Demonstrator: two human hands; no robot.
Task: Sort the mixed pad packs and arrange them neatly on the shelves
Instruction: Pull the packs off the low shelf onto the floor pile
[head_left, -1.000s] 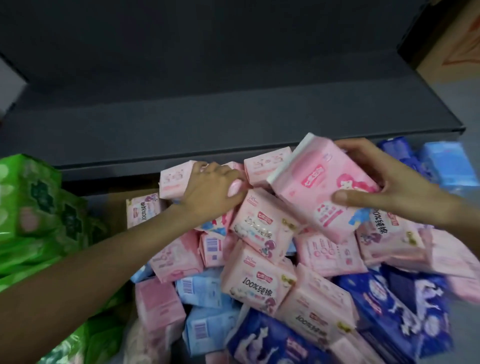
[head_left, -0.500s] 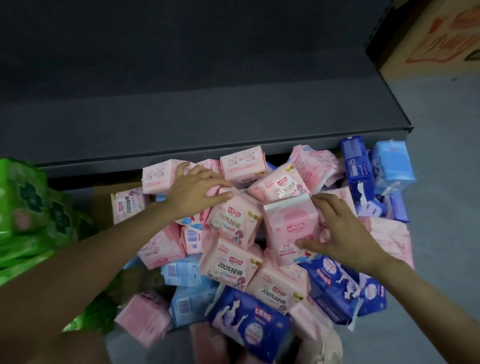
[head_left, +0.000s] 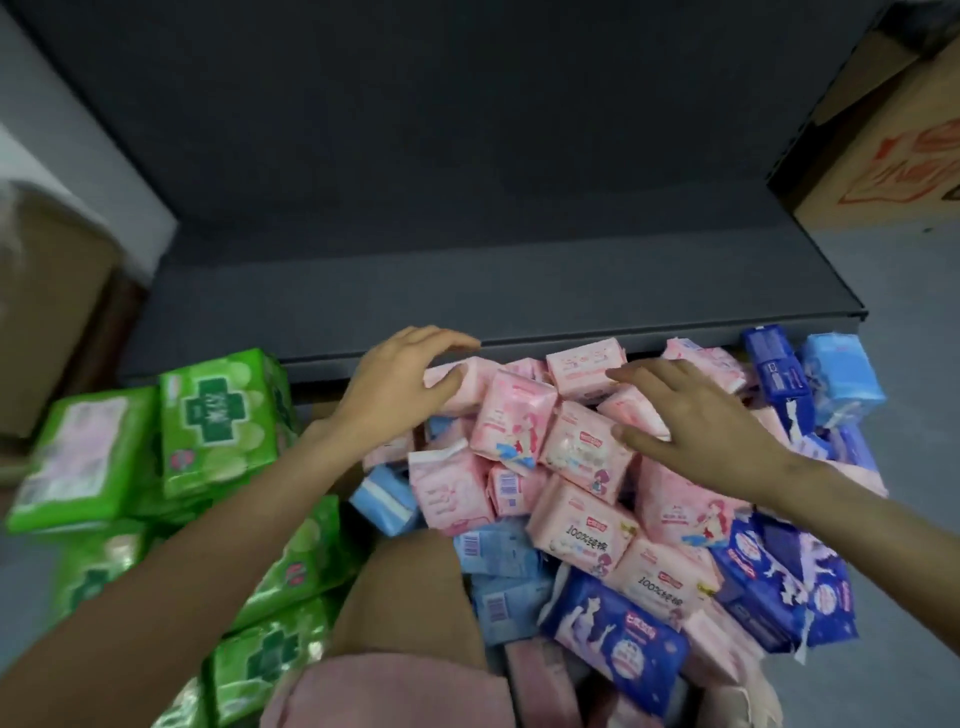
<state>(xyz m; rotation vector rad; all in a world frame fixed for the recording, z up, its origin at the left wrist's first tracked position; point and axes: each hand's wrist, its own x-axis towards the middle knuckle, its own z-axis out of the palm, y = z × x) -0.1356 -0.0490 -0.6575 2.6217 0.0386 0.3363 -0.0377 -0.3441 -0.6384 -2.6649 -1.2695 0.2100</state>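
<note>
A mixed heap of pad packs (head_left: 587, 499) is shown piled on the floor just in front of the dark grey shelf (head_left: 415, 306), whose front lip is met by the rear packs. The centre of the heap is taken up by pink packs (head_left: 582, 530), some printed with "100%". Light blue packs (head_left: 498, 551) are seen low on the left of the heap, and dark blue packs (head_left: 618, 634) along its near and right sides; two further blue packs (head_left: 779, 369) are stood at the far right corner beside the shelf lip.

The left hand (head_left: 400, 384) is laid over a pink pack at the rear left of the heap (head_left: 457, 387), with the fingers arched above it and the thumb set against its end; whether the pack is actually gripped cannot be told, as the frame is blurred there. The right hand (head_left: 696, 415) is held palm down over the rear centre of the heap, fingers spread and nearly straight, the fingertips touching a small pink pack (head_left: 587, 364) near the shelf lip; nothing is enclosed by it.

To the left of the heap, green packs (head_left: 218, 421) marked with a dark cross are stacked loosely, well apart from the blue ones. A bare knee (head_left: 410, 597) and a pink garment hem (head_left: 384, 691) are seen at the bottom. A cardboard box (head_left: 893, 156) is placed at the upper right, beside the shelf unit.
</note>
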